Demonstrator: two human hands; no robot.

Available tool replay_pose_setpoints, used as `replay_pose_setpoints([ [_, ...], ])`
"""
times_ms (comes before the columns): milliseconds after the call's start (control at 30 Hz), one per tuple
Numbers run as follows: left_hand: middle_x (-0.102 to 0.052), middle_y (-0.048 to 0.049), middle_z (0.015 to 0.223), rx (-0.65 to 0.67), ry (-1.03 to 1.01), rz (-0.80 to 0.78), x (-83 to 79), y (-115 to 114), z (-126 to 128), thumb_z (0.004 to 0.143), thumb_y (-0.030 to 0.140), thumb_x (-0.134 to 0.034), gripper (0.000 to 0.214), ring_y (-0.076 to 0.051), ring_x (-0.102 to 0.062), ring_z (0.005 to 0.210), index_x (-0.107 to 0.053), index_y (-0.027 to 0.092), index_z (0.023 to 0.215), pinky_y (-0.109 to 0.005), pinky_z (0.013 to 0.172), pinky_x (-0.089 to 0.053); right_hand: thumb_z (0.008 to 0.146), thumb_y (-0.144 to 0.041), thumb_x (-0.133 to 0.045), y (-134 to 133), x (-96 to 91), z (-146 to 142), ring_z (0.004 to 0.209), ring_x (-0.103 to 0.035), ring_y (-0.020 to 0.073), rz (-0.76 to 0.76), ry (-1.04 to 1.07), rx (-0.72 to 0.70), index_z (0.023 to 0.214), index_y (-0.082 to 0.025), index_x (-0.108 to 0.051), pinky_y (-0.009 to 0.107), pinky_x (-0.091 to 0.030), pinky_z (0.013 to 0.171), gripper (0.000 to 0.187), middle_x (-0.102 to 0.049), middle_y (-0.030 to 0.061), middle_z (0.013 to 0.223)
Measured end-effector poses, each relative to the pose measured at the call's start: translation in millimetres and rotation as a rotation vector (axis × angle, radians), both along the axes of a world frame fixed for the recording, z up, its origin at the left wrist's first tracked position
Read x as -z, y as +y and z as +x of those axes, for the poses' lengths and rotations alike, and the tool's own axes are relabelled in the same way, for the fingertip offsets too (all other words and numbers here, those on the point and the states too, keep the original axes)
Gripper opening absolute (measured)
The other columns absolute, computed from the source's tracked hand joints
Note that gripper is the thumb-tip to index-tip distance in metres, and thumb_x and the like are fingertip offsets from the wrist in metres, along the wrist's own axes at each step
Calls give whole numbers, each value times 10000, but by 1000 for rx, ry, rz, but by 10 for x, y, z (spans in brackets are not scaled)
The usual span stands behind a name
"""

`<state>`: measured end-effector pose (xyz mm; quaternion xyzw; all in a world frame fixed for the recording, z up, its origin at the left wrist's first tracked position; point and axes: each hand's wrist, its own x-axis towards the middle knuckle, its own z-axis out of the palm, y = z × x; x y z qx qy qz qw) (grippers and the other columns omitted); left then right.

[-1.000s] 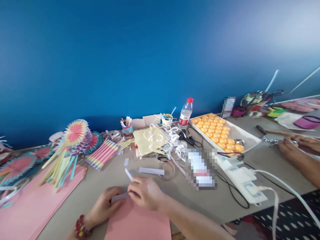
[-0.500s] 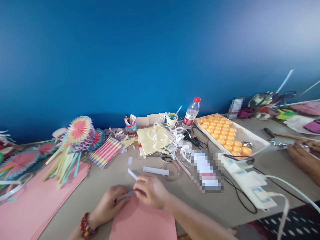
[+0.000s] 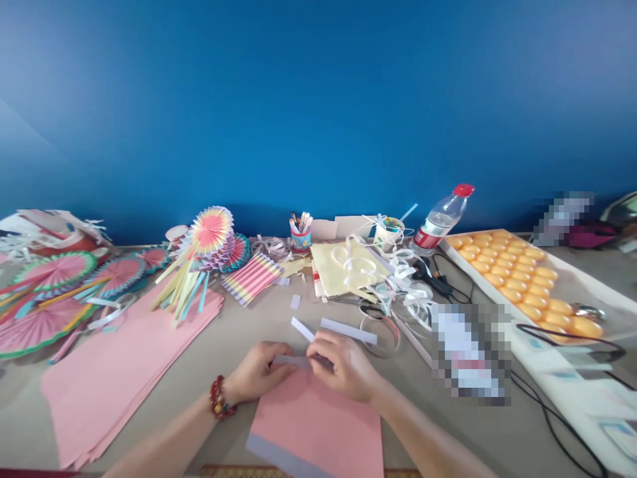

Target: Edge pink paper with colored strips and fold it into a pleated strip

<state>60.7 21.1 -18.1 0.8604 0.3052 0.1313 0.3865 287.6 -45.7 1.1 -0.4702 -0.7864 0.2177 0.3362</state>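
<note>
My left hand [image 3: 259, 370] and my right hand [image 3: 345, 364] rest at the far edge of a pink paper sheet [image 3: 318, 425] lying on the grey table. Both have their fingers pinched on a narrow white strip [image 3: 293, 361] that runs along that edge between them. A red bead bracelet [image 3: 217, 398] circles my left wrist. Two loose white strips [image 3: 348, 330] lie just beyond my right hand.
A stack of pink sheets [image 3: 124, 358] lies left, with folded paper fans [image 3: 54, 299] behind it. Further back are a pen cup [image 3: 300, 234], yellow paper with curled white strips [image 3: 358, 269], a water bottle [image 3: 442, 216], a tray of orange balls [image 3: 522, 275], and cables [image 3: 562, 332] at right.
The view has swung left, so the other person's hands at right have left the picture. My hands stay pinched on the white strip at the pink sheet's edge.
</note>
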Motion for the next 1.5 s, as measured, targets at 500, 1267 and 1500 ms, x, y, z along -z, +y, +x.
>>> replay_pose_setpoints([
  [500,-622,1,759,36,47,8,-67,-7,-14,866,343,-570,163,-135,-551,648,-617,193,904,-214,589,-380,851,-119,-518,-25,-72,13,715,-547,148,0,-40,-25,826,-218,-584,250,-392,626,121,-592,11,806],
  [1267,-594,10,727,-60,-63,-65,-80,-12,-78,936,357,-489,245,-125,-528,660,-622,174,844,-208,609,-381,912,-323,-604,-23,-5,44,925,-652,220,28,-138,128,1199,-215,-607,329,-515,808,306,-704,68,982],
  [1500,-522,27,679,-111,-55,-107,-143,141,-199,928,382,-499,265,-116,-473,626,-569,169,786,-207,585,-349,895,-138,-569,26,33,80,821,-649,176,-5,-135,80,1031,-218,-656,262,-459,717,180,-727,24,906],
])
